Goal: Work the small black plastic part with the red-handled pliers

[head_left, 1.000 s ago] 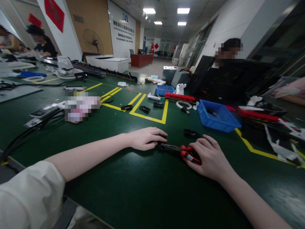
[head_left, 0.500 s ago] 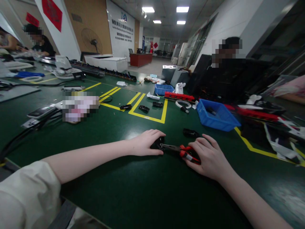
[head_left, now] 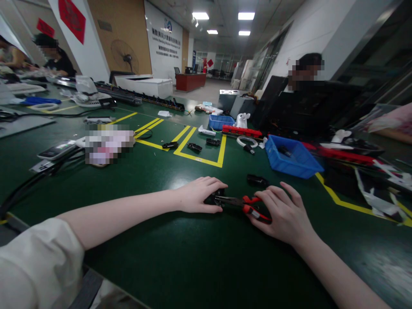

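My left hand (head_left: 198,195) lies on the green table and grips a small black plastic part (head_left: 215,197), mostly hidden under its fingers. My right hand (head_left: 283,214) holds red-handled pliers (head_left: 249,205) by the handles. The dark jaws of the pliers point left and touch the black part. Another small black part (head_left: 256,180) lies on the table just beyond the pliers, apart from both hands.
A blue bin (head_left: 293,158) stands right of centre, a second blue bin (head_left: 221,121) farther back. Yellow tape lines (head_left: 199,158) frame several small black parts. Cables and a phone (head_left: 54,150) lie at left. A person in black sits across the table; others work far left.
My left hand drew slightly nearer, and my right hand's fingers spread a little over the plier handles. The view shifted slightly.
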